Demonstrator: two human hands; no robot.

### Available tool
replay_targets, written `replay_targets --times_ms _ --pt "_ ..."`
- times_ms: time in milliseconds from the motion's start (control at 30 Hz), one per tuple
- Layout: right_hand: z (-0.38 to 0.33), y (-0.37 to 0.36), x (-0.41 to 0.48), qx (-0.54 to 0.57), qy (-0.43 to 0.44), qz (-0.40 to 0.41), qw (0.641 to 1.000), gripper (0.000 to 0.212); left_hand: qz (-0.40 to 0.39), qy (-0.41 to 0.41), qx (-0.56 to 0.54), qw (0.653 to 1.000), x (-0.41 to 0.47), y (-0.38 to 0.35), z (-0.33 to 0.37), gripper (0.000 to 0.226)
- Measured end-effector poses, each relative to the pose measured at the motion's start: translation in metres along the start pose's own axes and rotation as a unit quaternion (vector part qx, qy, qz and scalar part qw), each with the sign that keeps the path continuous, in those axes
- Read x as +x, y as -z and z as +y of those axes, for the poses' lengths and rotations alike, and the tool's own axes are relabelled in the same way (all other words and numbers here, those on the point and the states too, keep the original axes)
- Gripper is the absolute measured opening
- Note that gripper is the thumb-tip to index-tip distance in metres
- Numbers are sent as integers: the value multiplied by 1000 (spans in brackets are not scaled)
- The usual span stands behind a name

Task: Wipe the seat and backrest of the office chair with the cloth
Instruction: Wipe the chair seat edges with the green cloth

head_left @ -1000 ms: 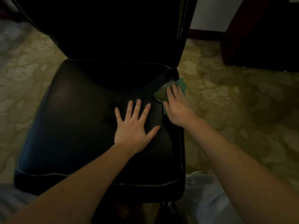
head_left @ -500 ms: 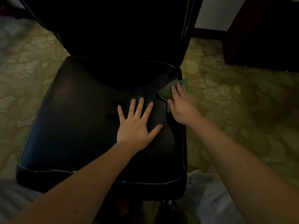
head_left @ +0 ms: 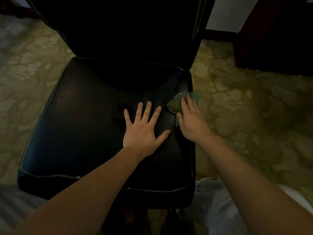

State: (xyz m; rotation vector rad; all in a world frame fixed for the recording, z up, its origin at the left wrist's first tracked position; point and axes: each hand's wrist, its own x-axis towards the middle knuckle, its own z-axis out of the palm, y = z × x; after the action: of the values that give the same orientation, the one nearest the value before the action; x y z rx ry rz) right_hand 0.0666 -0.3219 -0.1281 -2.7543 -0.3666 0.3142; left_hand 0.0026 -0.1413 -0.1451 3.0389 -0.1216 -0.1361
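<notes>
A black leather chair fills the middle of the view, its seat (head_left: pixel 81 133) edged with pale piping and its dark backrest (head_left: pixel 118 31) rising behind. My left hand (head_left: pixel 144 128) lies flat on the seat with the fingers spread. My right hand (head_left: pixel 193 121) presses a green cloth (head_left: pixel 175 105) with straight fingers onto the seat's right edge, near the rear corner. Part of the cloth sticks out past the fingertips and over the seat's edge.
Green patterned carpet (head_left: pixel 254 116) surrounds the chair. Dark wooden furniture (head_left: pixel 279 39) stands at the back right, with a white wall (head_left: pixel 223 12) beside it. Light fabric (head_left: pixel 216 209) lies at the bottom right below the seat.
My right hand with the cloth has slid slightly along the seat's right edge toward the rear corner. My left hand has stayed flat in the same spot on the seat.
</notes>
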Motion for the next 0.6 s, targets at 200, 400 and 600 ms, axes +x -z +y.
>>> replay_targets --times_ms 200,400,600 --pt "-3 4 17 -20 -7 -3 1000 61 0 14 -2 1000 4 0 3 83" --pt "3 2 -8 -12 30 -13 999 61 -9 7 1 1000 2 2 2 84" --pt "0 10 33 -5 -4 -9 1000 60 -1 17 -2 1000 5 0 4 83"
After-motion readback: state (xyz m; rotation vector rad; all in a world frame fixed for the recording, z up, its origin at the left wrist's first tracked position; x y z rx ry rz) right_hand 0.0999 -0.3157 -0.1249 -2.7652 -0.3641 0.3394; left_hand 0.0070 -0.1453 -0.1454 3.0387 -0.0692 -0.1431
